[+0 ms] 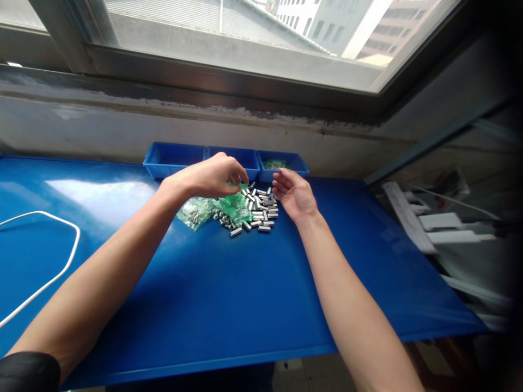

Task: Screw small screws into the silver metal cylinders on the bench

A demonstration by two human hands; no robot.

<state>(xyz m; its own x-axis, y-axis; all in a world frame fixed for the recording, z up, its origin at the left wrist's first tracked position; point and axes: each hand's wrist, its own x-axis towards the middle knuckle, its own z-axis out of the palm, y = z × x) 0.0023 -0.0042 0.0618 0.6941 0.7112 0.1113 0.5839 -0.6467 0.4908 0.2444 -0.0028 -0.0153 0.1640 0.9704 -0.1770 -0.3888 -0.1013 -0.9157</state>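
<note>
My left hand (216, 175) is over the pile with its fingers curled down, closed on the upper edge of a crumpled green plastic bag (235, 206); the fingertips are partly hidden. Beside and under that bag lie many short silver metal standoffs (258, 204), spread loosely to its right and front. To the left, a clear greenish bag (196, 211) contains small metal parts. Several small screw-like pieces (223, 219) sit between the two bags. My right hand (297, 196), at the pile's right edge, is open, palm turned inward and fingers slightly bent, with nothing visible in it.
Three joined blue bins stand against the wall: a left bin (174, 154), a middle bin partly behind my left hand, and a right bin (303, 165) with a greenish bag inside. A white cable (75, 242) loops across the blue table (229, 305) at left. White parts (443, 220) lie beyond its right edge.
</note>
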